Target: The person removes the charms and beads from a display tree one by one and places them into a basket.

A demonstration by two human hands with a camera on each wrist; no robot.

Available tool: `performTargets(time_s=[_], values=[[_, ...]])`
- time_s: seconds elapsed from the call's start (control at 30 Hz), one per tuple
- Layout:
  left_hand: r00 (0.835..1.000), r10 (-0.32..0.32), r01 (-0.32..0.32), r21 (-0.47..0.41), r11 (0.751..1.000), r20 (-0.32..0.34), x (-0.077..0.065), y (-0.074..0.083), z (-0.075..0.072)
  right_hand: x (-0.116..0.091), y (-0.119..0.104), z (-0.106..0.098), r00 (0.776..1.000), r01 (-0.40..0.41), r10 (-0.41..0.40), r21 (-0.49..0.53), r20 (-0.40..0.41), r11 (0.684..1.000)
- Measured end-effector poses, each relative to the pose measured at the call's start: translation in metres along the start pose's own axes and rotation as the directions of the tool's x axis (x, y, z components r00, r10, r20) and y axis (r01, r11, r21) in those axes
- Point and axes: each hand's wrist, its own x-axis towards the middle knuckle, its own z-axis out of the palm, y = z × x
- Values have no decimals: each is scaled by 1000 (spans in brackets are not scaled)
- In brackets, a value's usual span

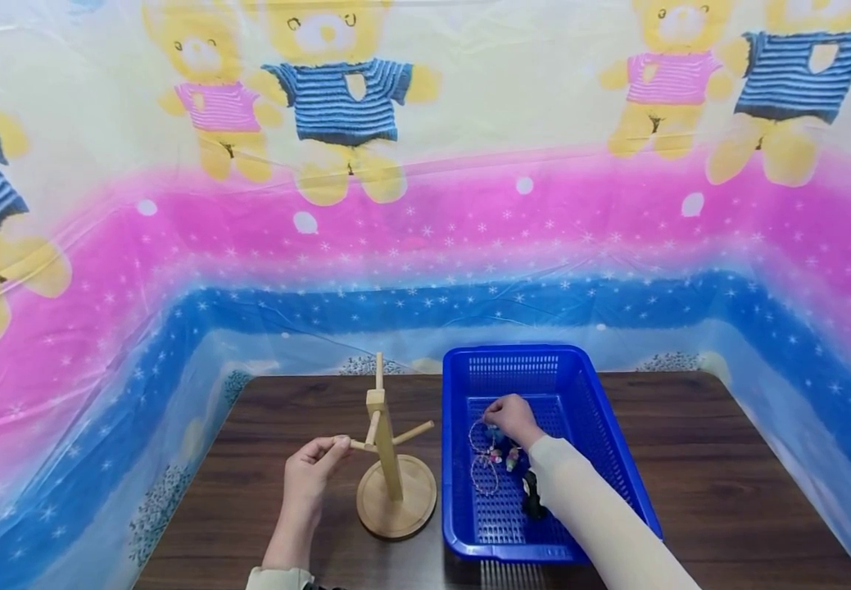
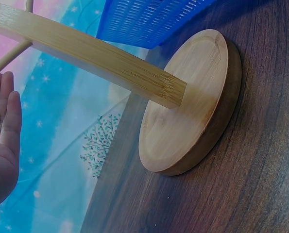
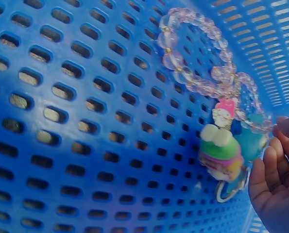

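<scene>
My left hand [image 1: 313,469] pinches the tip of a peg [image 1: 362,447] on a wooden stand [image 1: 388,459] with thumb and forefinger. In the left wrist view, the stand's round base [image 2: 195,104] is on the table, with the left hand [image 2: 3,145] at the far left. Inside the blue basket, my right hand [image 1: 515,419] pinches the edge of a clear pink beaded bracelet [image 3: 252,91]. A second beaded bracelet [image 3: 169,59] lies beside it. Near the right fingers are a colourful figure charm [image 3: 222,151], a metal ring [image 3: 224,198] and a blurred teal item [image 3: 251,143].
The blue perforated basket [image 1: 454,524] stands to the right of the stand on a dark wood table [image 1: 720,492]. More pegs [image 1: 415,432] stick out from the stand's post, one towards the basket. A printed bear cloth [image 1: 425,303] surrounds the table's back and sides.
</scene>
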Motion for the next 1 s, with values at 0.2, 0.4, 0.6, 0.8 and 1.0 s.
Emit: performTargets(time_s=[0.2,0.4,0.6,0.8,1.0], values=[[1000,-6,6,-2,1000,-2,0,1,1,-3,-11,-16,999,40,-40,2,34,999],[1000,-5,5,12,1000,3,0,2,1,-16,-36,-47,992,58,-66,75,110,996],[1000,-14,14,46,999,-12,0,2,2,-46,-57,-80,973,129,-149,123,178,984],[1000,-16,18,138,990,-14,2,3,3,-89,-60,-107,940,216,-264,225,216,950],[1000,-10,8,246,969,8,4,3,-1,-125,-45,-118,945,184,-249,286,213,941]])
